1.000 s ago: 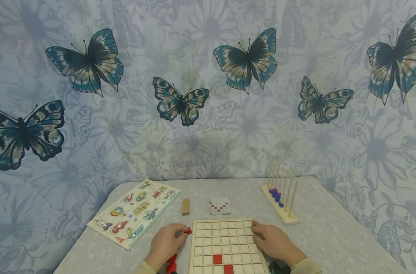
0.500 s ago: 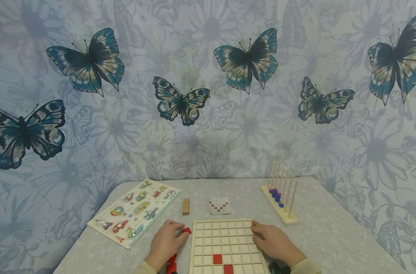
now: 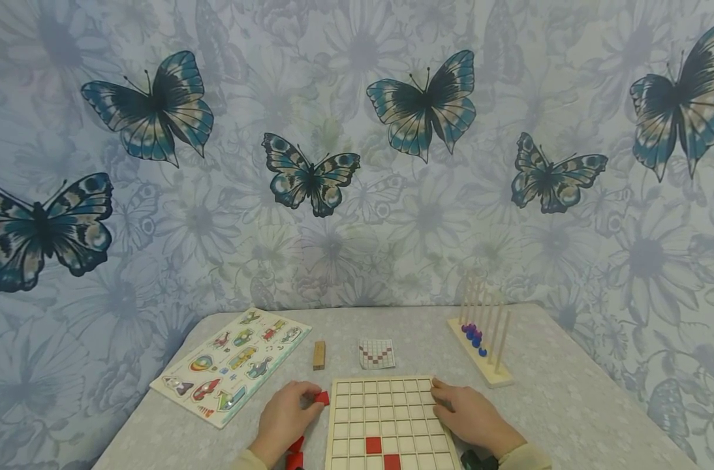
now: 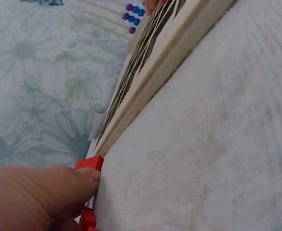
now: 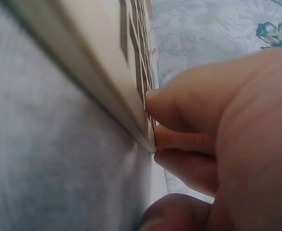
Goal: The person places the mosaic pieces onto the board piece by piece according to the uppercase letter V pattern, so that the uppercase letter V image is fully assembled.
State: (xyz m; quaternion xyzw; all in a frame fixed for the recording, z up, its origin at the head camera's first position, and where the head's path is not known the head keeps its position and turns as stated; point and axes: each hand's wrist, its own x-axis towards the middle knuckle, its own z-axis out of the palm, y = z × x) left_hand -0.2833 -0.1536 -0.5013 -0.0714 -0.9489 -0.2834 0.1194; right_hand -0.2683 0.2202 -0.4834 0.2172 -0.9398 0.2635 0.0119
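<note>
By the left side of a pale wooden grid board (image 3: 385, 412), my left hand (image 3: 285, 418) pinches a red square tile (image 3: 322, 397). The left wrist view shows the thumb pressed on that tile (image 4: 89, 163), which stands off the tablecloth near the board's edge. More red tiles (image 3: 295, 461) lie beside the left wrist, partly hidden. Two red tiles (image 3: 373, 445) sit in cells low on the board. My right hand (image 3: 473, 414) holds the board's right edge near the far corner; in the right wrist view its thumb touches the frame (image 5: 104, 79).
Behind the board lies a small pattern card (image 3: 376, 353) with red squares, a wooden block (image 3: 318, 356) to its left. A picture puzzle board (image 3: 230, 365) is at the left. A peg stand (image 3: 487, 365) with blue and purple beads stands right. Patterned cloth hangs behind.
More of the red tile shows beyond the left fingertips, and it has turned slightly between them. The left index finger has bent back a little. My right hand and the board stay put.
</note>
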